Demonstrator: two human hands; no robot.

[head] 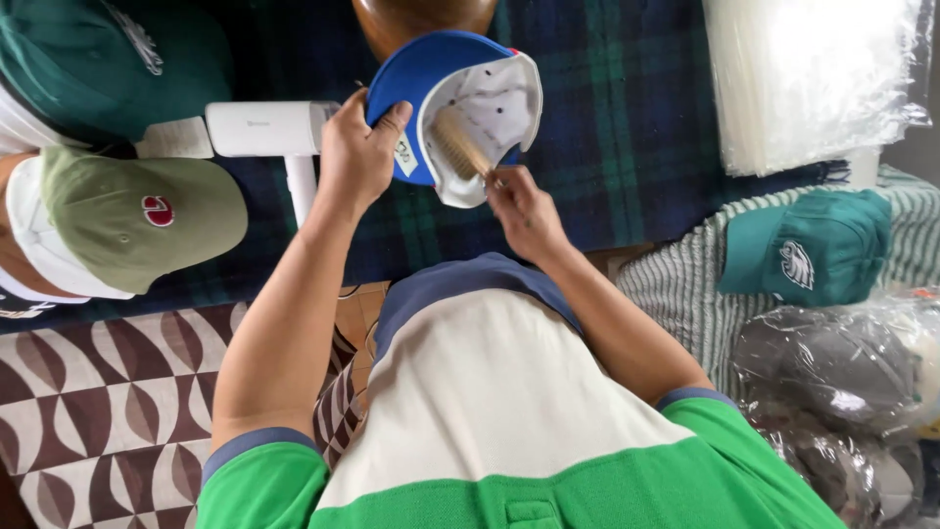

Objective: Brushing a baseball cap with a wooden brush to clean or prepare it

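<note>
1. A blue cap (431, 73) with a white lining is held up over the plaid cloth, its inside turned toward the camera.
2. The left hand (357, 152) grips the cap at its blue brim: the thumb lies across the brim's near face and the other fingers are curled tight behind it.
3. The right hand (519, 206) is just below the cap, its fingers closed around the handle of a wooden brush (458, 145); how the fingertips sit on the handle cannot be told.
4. The brush's bristle head lies against the white lining inside the cap.
5. A brown rounded form (421, 18) shows just above the cap at the frame's top edge.
6. A white handheld appliance (269, 129) lies left of the cap on the dark plaid cloth (627, 127).
7. Further left of the cap are an olive cap (147, 220) and, above it, a dark green cap (88, 59).
8. Right of the cap lies a stack of clear plastic bags (813, 78).
9. Below that stack, well apart from the blue cap, a teal cap (808, 245) rests on a striped fabric (676, 284), with bagged grey caps (832, 367) beneath it.
</note>
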